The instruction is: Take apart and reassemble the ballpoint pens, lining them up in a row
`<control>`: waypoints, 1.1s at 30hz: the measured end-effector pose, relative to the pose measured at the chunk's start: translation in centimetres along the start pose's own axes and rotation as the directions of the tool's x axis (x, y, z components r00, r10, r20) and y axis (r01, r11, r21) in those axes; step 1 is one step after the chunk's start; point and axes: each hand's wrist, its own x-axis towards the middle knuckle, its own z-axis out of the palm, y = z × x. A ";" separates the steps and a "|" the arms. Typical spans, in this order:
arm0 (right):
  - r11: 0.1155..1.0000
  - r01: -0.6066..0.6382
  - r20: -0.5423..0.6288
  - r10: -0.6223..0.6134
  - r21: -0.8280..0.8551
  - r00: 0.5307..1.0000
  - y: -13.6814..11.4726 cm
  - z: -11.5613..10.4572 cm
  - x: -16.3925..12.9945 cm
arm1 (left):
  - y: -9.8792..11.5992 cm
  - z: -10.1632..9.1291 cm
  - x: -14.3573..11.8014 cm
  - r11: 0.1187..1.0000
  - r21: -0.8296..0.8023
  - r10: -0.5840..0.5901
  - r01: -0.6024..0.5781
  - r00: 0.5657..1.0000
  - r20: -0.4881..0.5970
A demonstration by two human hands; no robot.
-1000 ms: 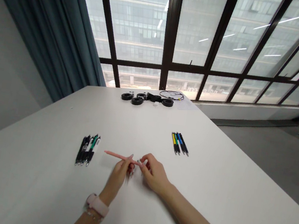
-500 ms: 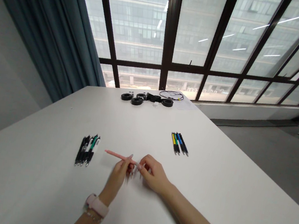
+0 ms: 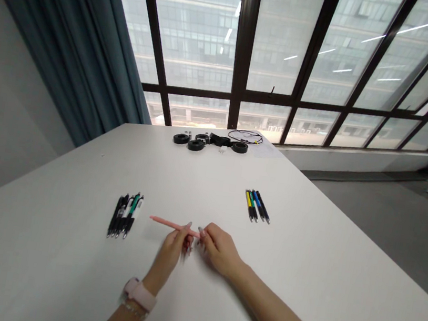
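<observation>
A pink pen (image 3: 167,223) is held level just above the white table (image 3: 302,268), its free end pointing left. My left hand (image 3: 172,250) pinches the pen's barrel near its right end. My right hand (image 3: 219,249) grips the same pen at its right tip, its fingertips meeting those of the left hand. To the left of my hands lies a bundle of several black, white and green pens (image 3: 125,213). Another small group of pens (image 3: 257,205) in yellow, green, blue and black lies to the upper right.
Black rings and a thin cable (image 3: 217,140) sit at the table's far edge under the window. A dark blue curtain (image 3: 90,47) hangs at the left. The table's right edge drops to a grey floor (image 3: 396,223). A pink watch (image 3: 139,294) is on my left wrist.
My right hand's fingertips have shifted slightly at the pen's right end; the pen and my left hand stay almost where they were.
</observation>
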 end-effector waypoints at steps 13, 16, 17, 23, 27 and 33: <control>0.999 -0.046 0.006 0.046 -0.016 0.999 0.4 0.5 0.1 | -0.2 0.1 0.1 0.998 0.034 0.043 -0.044 0.999 0.016; 0.997 -0.071 0.021 0.070 0.018 0.997 0.4 0.8 0.1 | -0.1 0.1 0.0 0.997 0.046 0.055 -0.056 0.998 0.025; 0.996 -0.078 0.024 0.077 0.035 0.997 0.5 0.9 0.2 | -0.2 0.1 0.0 0.997 0.049 0.056 -0.058 0.998 0.029; 0.985 -0.101 0.027 0.099 0.140 0.995 0.8 1.3 0.3 | -0.6 -0.2 0.2 0.993 0.071 0.091 -0.095 0.994 0.063; 0.983 -0.099 0.018 0.098 0.152 0.995 1.1 1.7 0.4 | -0.9 -0.3 0.2 0.987 0.097 0.122 -0.129 0.990 0.074; 0.994 -0.096 -0.007 0.096 0.047 0.995 0.7 1.1 0.1 | -0.9 -0.2 0.2 0.989 0.097 0.103 -0.111 0.991 0.082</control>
